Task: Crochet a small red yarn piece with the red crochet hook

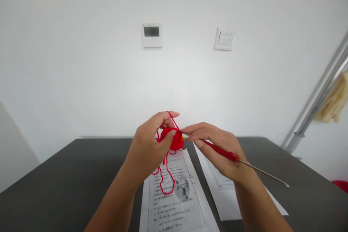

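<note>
Between thumb and fingers, my left hand point(150, 141) pinches a small red crochet piece point(177, 141). Red yarn point(169, 187) loops over its raised index finger and hangs in loose strands below. A crochet hook point(223, 151) with a red handle lies in my right hand point(217, 145), closed around it; the bare metal end points down to the right. The hook's working tip meets the top right edge of the red piece, where the fingers partly hide it. A small yellow bit point(183, 138) shows at the piece's right side.
Two printed sheets, a left one point(174, 217) and a right one point(228, 206), lie on the dark table point(103, 166). Behind it, the white wall carries a thermostat point(152, 35) and a switch panel point(224, 39). A metal pole point(318, 105) and cream cloth point(333, 98) are at right.
</note>
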Tool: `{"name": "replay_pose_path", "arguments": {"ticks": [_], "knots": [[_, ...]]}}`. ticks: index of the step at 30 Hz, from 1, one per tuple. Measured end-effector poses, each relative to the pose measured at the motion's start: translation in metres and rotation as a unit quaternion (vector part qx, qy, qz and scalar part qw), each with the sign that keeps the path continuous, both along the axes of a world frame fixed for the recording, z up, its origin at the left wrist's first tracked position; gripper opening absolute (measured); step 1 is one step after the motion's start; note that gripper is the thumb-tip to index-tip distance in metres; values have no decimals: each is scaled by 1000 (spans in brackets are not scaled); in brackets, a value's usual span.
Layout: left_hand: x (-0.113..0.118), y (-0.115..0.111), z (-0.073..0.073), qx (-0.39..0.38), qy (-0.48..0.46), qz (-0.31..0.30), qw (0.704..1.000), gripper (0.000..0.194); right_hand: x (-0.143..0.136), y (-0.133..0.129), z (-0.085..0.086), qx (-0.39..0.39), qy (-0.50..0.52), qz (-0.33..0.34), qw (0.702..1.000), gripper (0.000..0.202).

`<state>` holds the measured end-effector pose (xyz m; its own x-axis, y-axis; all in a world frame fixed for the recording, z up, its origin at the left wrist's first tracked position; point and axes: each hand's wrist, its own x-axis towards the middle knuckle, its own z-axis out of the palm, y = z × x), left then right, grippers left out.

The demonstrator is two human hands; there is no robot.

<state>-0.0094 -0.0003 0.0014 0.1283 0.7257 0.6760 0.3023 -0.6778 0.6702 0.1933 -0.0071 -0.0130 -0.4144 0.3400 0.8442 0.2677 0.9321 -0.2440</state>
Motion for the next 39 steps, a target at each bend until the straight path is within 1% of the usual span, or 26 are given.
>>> {"name": "replay_pose_path", "arguments": {"ticks": [3,6,10,20,24,26,29,32,36,39], "knots": [[3,-1,0,67,53,47,995,30,-6,-1,-2,35,-8,-20,999,22],[4,-2,1,95,74,67,990,29,-10,-1,-3,52,-4,-29,998,21],[4,-1,1,87,68,77,991,28,-13,-1,-4,60,2,-36,998,19],[6,0,-2,72,32,73,994,24,-17,6,-11,48,16,-25,998,19],[9,0,-6,59,9,47,997,21,-18,12,-14,29,59,-25,998,19],[10,0,-8,46,-28,35,998,22,-19,14,-15,47,83,-33,995,20],[8,1,-7,21,-83,26,996,36,-18,16,-16,102,96,-55,989,21],[6,0,-3,-24,-101,4,995,48,-14,18,-16,136,67,-58,987,22],[4,0,1,-94,-145,-79,982,56,-7,21,-14,151,43,-24,987,25],[4,4,1,-146,-204,-151,956,60,-5,24,-14,181,40,1,983,29]]}}
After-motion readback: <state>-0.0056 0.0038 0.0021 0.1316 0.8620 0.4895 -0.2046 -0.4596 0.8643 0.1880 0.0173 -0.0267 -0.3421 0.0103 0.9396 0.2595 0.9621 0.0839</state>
